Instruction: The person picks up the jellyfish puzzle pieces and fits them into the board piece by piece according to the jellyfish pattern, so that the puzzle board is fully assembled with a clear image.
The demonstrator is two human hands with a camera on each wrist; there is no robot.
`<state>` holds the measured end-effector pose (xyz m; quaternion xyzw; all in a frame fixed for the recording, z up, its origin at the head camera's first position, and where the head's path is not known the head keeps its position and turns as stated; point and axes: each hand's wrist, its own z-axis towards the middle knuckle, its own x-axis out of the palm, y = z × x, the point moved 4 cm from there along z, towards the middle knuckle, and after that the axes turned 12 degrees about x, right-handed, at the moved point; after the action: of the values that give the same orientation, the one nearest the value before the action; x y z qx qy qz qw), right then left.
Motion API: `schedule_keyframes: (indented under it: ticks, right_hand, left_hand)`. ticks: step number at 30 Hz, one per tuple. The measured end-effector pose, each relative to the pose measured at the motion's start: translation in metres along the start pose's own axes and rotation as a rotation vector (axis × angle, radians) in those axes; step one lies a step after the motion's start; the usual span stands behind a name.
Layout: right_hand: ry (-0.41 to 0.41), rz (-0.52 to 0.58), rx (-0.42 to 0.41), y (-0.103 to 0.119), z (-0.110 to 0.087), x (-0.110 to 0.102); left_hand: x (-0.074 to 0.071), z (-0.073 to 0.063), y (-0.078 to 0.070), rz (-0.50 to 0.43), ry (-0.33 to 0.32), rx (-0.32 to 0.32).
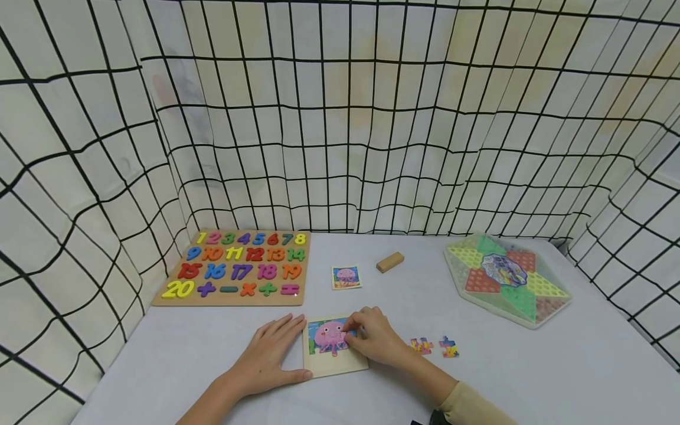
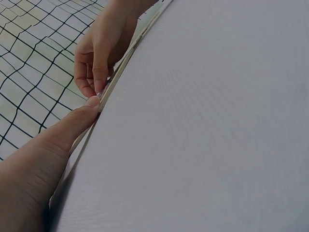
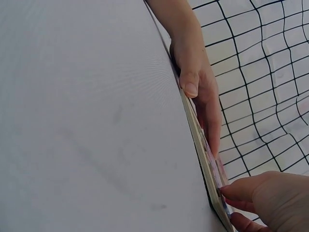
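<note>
A wooden puzzle board (image 1: 340, 367) lies on the white table, its upper part filled with a pink octopus picture (image 1: 329, 336) and its lower part bare wood. My left hand (image 1: 273, 357) rests along the board's left side, fingers straight, with the thumb at the near left corner. Over the picture's right part, my right hand (image 1: 374, 335) has thumb and forefinger pinched on a small puzzle piece, mostly hidden by the fingers. In the right wrist view the fingertips (image 3: 231, 193) of the right hand are right at the board's face.
Loose puzzle pieces (image 1: 448, 347) lie to the right of the right forearm. Beyond the board are a small octopus picture card (image 1: 346, 277) and a wooden block (image 1: 390, 262). A number board (image 1: 228, 298) stands back left, a star-patterned game board (image 1: 507, 280) back right. Black netting (image 1: 319, 147) surrounds the table.
</note>
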<state>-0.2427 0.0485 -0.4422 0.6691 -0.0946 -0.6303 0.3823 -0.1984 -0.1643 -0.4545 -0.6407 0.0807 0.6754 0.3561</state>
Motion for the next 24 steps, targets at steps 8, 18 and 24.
schedule_keyframes:
  ticks: [8, 18, 24]
  right_hand:
    - [-0.016, -0.015, -0.013, 0.0017, -0.0007, -0.0013]
    - [-0.007, -0.029, -0.016, 0.0023, -0.0020, -0.0029]
    - [-0.005, -0.019, 0.005, -0.0001, -0.0043, -0.0079]
  left_hand:
    - [0.0006, 0.0007, 0.0005, -0.004, 0.002, -0.017]
    - [0.0014, 0.0012, 0.0014, 0.005, 0.001, -0.010]
    - [0.0012, 0.0010, 0.0013, 0.000, -0.006, -0.012]
